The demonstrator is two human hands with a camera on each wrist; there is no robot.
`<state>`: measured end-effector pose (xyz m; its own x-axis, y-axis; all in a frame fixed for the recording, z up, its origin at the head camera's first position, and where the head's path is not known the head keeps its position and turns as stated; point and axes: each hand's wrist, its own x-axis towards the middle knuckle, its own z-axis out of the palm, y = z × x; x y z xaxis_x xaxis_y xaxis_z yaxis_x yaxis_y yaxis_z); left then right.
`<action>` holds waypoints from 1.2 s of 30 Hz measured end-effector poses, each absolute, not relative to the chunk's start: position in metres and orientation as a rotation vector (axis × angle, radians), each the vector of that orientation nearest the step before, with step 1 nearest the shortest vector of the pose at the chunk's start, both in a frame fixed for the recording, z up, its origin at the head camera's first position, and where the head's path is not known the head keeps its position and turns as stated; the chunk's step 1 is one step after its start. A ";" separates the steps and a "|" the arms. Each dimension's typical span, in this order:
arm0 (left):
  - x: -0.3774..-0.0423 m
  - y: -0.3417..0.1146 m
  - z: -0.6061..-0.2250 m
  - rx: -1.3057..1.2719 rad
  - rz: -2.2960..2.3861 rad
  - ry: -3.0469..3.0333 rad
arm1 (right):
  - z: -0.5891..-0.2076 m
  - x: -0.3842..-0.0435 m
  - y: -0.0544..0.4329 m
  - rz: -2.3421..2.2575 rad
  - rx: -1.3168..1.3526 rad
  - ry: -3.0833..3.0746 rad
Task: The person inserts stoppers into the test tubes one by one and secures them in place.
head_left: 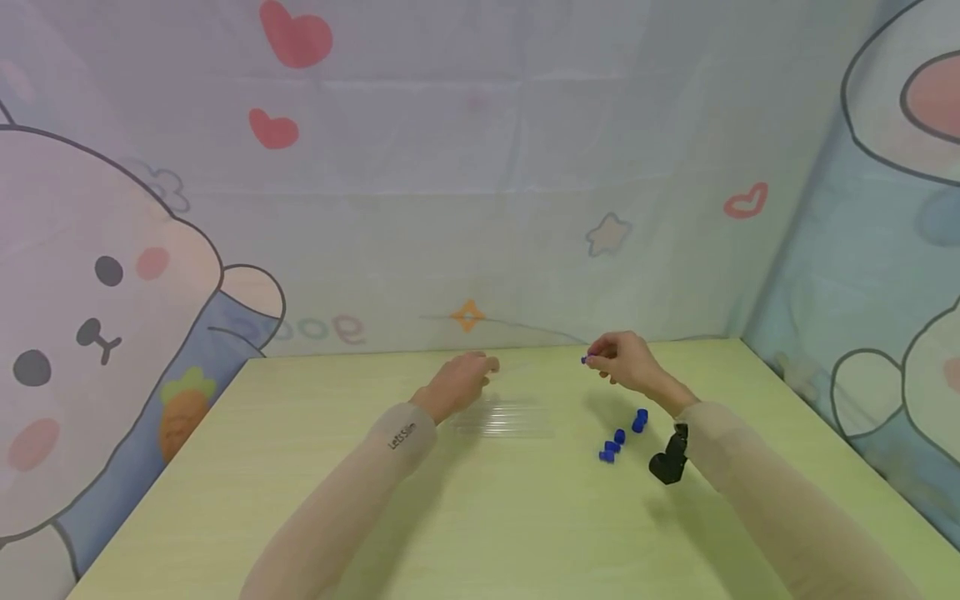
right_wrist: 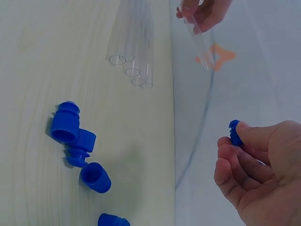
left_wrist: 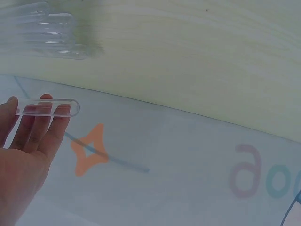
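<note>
My left hand (head_left: 459, 383) pinches a clear test tube (left_wrist: 49, 108) near its rounded end, between thumb and fingers. In the right wrist view the open mouth of that tube (right_wrist: 201, 49) points toward my right hand (head_left: 626, 362). Thumb and forefinger of the right hand hold a small blue stopper (right_wrist: 234, 133), its ribbed end outward. A gap separates the stopper from the tube. Below the hands, several more clear test tubes (head_left: 502, 419) lie side by side on the table, mouths to the right. Several loose blue stoppers (right_wrist: 95, 177) lie to their right.
The pale yellow table (head_left: 540, 517) ends at a printed cloth backdrop (head_left: 480, 208) close behind both hands. More cloth (head_left: 907, 333) hangs along the right side. A black wrist-worn device (head_left: 670, 457) sits under the right sleeve.
</note>
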<state>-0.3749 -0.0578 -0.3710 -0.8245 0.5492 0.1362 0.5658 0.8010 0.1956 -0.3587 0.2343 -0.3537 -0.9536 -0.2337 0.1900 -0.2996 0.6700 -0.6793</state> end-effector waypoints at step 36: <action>-0.375 -0.046 -0.365 -0.924 -0.312 -2.917 | -0.364 -0.362 0.214 1.239 0.476 -2.785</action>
